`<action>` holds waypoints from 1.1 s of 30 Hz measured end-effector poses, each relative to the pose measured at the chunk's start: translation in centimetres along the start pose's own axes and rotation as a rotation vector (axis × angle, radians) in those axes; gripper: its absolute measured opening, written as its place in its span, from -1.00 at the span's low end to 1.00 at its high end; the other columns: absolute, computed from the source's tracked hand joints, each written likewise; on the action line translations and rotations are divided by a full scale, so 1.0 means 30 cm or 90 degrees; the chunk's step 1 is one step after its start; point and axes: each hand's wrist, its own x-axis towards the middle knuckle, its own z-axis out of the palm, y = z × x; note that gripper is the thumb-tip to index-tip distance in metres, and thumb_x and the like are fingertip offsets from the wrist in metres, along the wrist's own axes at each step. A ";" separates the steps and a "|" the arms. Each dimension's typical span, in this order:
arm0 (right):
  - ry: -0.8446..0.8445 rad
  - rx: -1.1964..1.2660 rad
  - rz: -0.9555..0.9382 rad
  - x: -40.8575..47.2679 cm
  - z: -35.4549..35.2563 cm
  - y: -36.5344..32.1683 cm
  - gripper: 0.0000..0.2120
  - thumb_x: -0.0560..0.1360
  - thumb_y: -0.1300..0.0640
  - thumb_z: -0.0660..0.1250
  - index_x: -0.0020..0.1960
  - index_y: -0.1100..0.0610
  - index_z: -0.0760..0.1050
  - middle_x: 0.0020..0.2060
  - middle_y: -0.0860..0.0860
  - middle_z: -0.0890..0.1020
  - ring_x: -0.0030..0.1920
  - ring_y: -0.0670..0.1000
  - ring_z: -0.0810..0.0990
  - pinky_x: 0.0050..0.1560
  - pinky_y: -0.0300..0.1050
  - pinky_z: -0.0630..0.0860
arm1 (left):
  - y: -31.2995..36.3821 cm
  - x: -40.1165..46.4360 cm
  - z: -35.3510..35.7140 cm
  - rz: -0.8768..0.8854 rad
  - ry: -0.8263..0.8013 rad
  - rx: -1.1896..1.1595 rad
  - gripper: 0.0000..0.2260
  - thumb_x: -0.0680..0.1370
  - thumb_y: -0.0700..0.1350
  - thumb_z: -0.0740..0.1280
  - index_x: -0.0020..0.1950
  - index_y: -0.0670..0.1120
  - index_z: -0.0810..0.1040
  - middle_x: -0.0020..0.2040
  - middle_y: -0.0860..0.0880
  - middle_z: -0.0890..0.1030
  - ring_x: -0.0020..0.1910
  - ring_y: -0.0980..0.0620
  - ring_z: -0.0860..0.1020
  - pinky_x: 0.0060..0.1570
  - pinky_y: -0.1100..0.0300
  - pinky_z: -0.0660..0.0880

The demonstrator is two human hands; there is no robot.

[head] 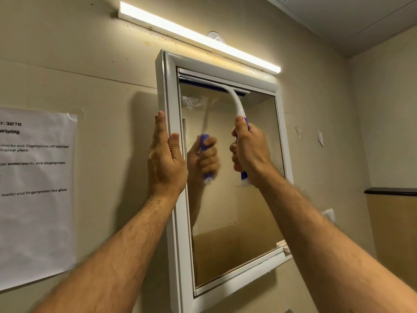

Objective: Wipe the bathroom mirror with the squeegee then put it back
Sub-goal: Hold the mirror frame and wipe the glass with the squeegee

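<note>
White-framed mirror (234, 199): right hand (250, 150) fingers grip squeegee (237, 105), left hand (165, 159) flat on frame.

Beige wall (101, 53) with a lit strip light (198, 36) and taped paper notice (36, 190).

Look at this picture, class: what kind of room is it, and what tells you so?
Probably a small bathroom: a white-framed mirror hangs on a plain wall under a strip light, and the right hand holds a squeegee against the glass.
</note>
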 end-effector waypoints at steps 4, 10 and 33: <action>0.001 -0.011 0.003 -0.056 0.003 0.058 -0.66 0.61 -0.14 0.06 -0.13 0.09 0.39 -0.43 -0.03 0.38 -0.54 -0.13 0.34 -0.56 -0.25 0.34 | -0.002 -0.004 0.001 -0.003 -0.001 -0.001 -0.55 0.70 0.01 0.02 0.60 0.06 0.04 0.58 0.07 0.15 0.49 0.19 0.15 0.22 0.60 0.07; 0.000 -0.014 -0.001 -0.126 -0.017 0.142 -0.68 0.61 -0.13 0.08 -0.16 0.06 0.39 -0.45 -0.05 0.37 -0.55 -0.15 0.33 -0.50 -0.24 0.33 | 0.000 -0.003 0.005 -0.002 -0.003 -0.007 -0.55 0.70 0.00 0.02 0.60 0.04 0.05 0.58 0.05 0.16 0.53 0.09 0.19 0.26 0.55 0.11; -0.012 -0.030 0.018 -0.065 -0.018 -0.011 -0.67 0.61 -0.13 0.08 -0.12 0.11 0.39 -0.44 -0.03 0.38 -0.56 -0.13 0.32 -0.59 -0.27 0.32 | -0.005 -0.023 0.003 -0.014 -0.002 0.002 -0.55 0.71 0.01 0.01 0.60 0.08 0.02 0.58 0.08 0.15 0.46 0.21 0.16 0.35 0.29 0.20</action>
